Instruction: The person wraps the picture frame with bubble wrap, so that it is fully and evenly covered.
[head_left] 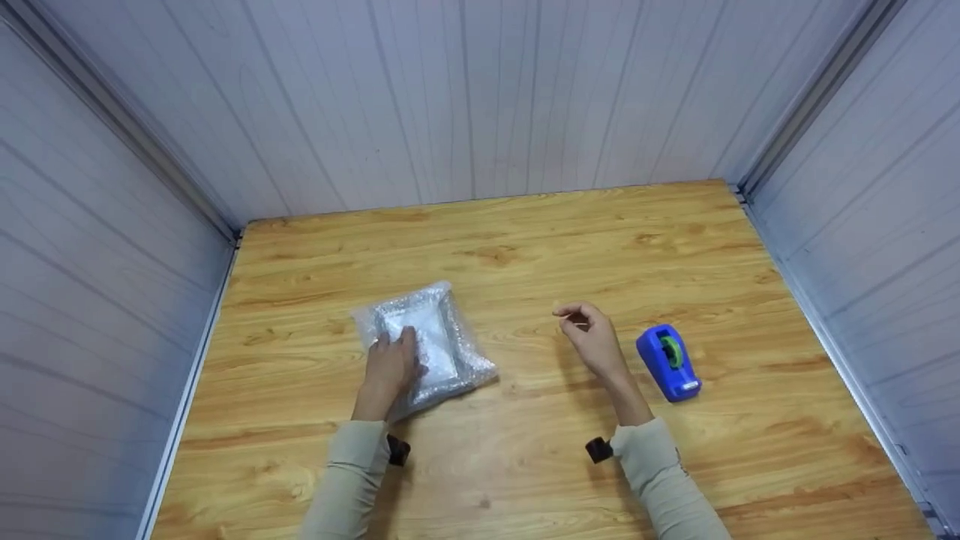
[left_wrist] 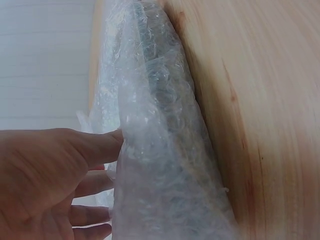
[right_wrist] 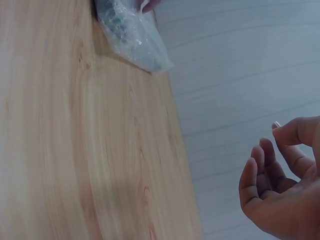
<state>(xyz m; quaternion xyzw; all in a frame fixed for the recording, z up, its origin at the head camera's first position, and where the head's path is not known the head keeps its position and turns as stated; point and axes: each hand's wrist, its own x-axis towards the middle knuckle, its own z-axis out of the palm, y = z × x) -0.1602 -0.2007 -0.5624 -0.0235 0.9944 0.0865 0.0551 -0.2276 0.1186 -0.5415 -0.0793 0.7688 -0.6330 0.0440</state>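
Note:
A flat rectangular item wrapped in bubble wrap [head_left: 472,360] lies left of centre on the table; the wrapping hides what it is. My left hand [head_left: 390,367] rests on top of this package, fingers spread over it. In the left wrist view, the fingertips of the left hand [left_wrist: 55,185] touch the bubble wrap [left_wrist: 160,135]. To the right, clear of the tabletop, my right hand [head_left: 596,341] pinches a small piece of clear tape [right_wrist: 277,124] between thumb and index finger. Most of that piece is hard to make out.
A blue tape dispenser [head_left: 667,364] with a green roll core stands right of my right hand. The wood-grain table [head_left: 495,255] is bounded by pale panel walls [head_left: 480,105] at the back and both sides.

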